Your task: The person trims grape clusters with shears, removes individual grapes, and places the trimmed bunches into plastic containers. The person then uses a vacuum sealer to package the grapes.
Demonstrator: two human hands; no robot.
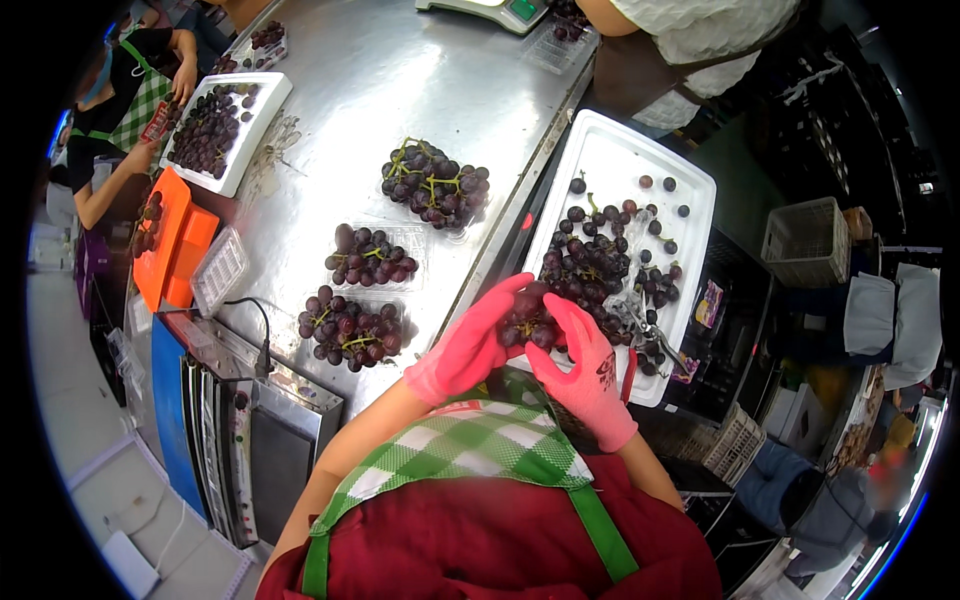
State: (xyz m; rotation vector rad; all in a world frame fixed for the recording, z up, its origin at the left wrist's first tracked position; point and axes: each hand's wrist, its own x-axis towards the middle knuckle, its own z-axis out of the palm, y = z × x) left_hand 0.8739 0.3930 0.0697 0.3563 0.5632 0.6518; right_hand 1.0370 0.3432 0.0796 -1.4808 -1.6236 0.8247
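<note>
My left hand [466,351], in a pink-red glove, is closed around one side of a small bunch of dark grapes [529,311]. My right hand [589,369], gloved alike, holds the other side with thumb and fingers. Both are at the near edge of a white foam tray [686,176]. More loose and clustered dark grapes [592,259] lie in it, with crumpled clear plastic [634,232] among them. Just right of my right hand shows a red handle [630,375]; a metal tool part [667,349] lies near it, and I cannot tell whether they join.
On the metal table [337,112] lie a large grape bunch [431,184] and clear trays holding grapes [371,259] [352,330]. A scale [495,11] stands at the far edge. Left are a wrapping machine [255,435], orange bins [176,247] and a co-worker [112,112] beside another foam tray [262,142].
</note>
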